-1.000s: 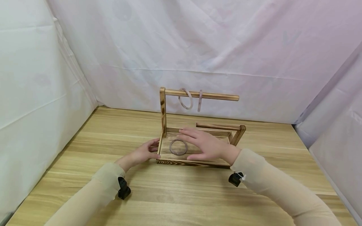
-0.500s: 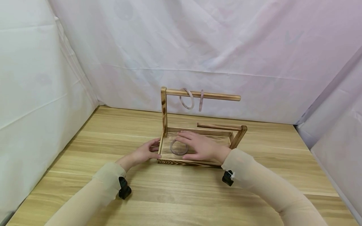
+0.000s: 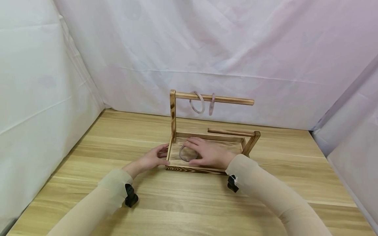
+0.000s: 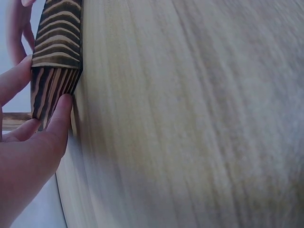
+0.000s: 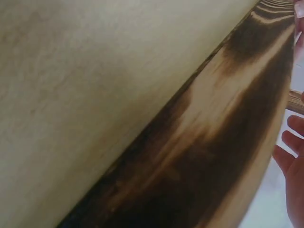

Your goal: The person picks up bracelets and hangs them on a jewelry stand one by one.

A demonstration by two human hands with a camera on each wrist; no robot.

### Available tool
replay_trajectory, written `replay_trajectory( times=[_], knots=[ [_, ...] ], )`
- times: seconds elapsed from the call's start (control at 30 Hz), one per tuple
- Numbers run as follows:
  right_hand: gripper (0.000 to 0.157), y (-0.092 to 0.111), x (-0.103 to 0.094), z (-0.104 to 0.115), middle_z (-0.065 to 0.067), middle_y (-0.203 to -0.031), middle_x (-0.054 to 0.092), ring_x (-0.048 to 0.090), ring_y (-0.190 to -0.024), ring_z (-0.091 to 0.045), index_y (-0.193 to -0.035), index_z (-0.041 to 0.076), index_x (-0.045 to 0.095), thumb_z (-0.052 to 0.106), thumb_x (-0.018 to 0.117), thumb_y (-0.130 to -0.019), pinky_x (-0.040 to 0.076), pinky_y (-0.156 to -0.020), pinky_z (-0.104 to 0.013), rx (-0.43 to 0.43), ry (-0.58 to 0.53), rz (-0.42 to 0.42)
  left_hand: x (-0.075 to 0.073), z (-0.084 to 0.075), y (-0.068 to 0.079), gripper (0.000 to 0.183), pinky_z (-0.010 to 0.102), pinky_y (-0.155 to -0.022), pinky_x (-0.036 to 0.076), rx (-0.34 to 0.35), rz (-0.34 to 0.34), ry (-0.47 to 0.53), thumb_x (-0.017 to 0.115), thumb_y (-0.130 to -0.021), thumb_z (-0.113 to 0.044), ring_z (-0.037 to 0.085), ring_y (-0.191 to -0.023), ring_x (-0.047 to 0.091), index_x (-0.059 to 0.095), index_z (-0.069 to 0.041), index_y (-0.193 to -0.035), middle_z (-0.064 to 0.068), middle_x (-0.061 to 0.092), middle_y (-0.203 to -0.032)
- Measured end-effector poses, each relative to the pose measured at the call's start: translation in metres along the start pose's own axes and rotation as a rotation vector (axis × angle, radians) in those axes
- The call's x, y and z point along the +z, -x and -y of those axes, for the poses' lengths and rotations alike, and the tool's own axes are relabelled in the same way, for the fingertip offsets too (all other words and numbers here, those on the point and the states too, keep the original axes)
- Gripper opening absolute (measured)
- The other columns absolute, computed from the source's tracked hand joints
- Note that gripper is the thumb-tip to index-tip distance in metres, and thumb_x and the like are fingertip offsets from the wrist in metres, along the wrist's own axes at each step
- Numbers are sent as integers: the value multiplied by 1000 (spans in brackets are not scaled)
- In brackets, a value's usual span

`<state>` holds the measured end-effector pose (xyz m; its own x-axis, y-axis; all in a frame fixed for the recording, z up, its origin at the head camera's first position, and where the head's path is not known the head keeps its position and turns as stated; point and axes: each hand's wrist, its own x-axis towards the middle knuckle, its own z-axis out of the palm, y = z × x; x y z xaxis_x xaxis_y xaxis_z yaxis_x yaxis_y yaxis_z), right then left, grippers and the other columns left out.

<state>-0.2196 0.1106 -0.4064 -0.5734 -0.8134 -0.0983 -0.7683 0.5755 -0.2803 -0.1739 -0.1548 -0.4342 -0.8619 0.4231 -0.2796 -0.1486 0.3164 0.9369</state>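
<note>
A wooden bangle stand with a shallow tray base (image 3: pixel 177 168) sits mid-table in the head view. At the tray's left end my left hand (image 3: pixel 149 159) holds on, thumb over the front corner and fingers against the side wall; the left wrist view shows fingertips touching the striped end of the tray wall (image 4: pixel 57 38). A greyish bangle (image 3: pixel 181 155) lies flat inside the tray. My right hand (image 3: pixel 208 154) hovers over it, fingers spread along its far side and thumb near its front, hiding its right part. Whether they touch it, I cannot tell.
Two pale bangles, one whitish (image 3: pixel 202 106) and one pinkish (image 3: pixel 212 104), hang on the stand's upper bar (image 3: pixel 233 100). A lower bar (image 3: pixel 230 132) runs left from the right post (image 3: pixel 251 143). White cloth (image 3: pixel 141 82) encloses the wooden table (image 3: pixel 165 203).
My right hand has moved left and lower over the tray, covering more of the bangle with its fingers. My left hand keeps its place at the tray's end. The view has shifted slightly.
</note>
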Motion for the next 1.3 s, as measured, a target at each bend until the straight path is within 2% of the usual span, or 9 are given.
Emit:
replay_trajectory(
  times=[0.33,0.73,1.07,1.3],
  knots=[
    [82,-11,7,-4,-9,-156,21,23,-142,-31,-151,23,19,62,50,-86,31,-110,-54,28,41,61,0,-3,1,81,50,-111,32,-8,5,-7,62,-87,-4,42,-136,29,11,0,-149,26,23,-151],
    [86,-24,11,-2,-8,-156,21,22,-143,-29,-151,22,19,66,49,-84,29,-113,-50,85,81,122,0,-5,2,80,49,-110,33,-3,13,-12,62,-88,-5,42,-136,30,10,1,-149,26,23,-151],
    [76,-32,14,0,-9,-149,33,31,-139,-29,-148,19,29,58,52,-87,34,-110,-48,56,148,119,1,-5,0,81,48,-110,33,-15,12,-3,62,-87,-4,42,-136,31,11,0,-149,25,23,-151],
    [68,-36,8,6,-9,-144,39,36,-135,-27,-145,16,36,50,55,-89,36,-109,-43,84,150,155,0,-3,0,80,48,-110,34,-8,10,-26,63,-87,-6,42,-136,31,11,0,-149,26,24,-150]
  ],
)
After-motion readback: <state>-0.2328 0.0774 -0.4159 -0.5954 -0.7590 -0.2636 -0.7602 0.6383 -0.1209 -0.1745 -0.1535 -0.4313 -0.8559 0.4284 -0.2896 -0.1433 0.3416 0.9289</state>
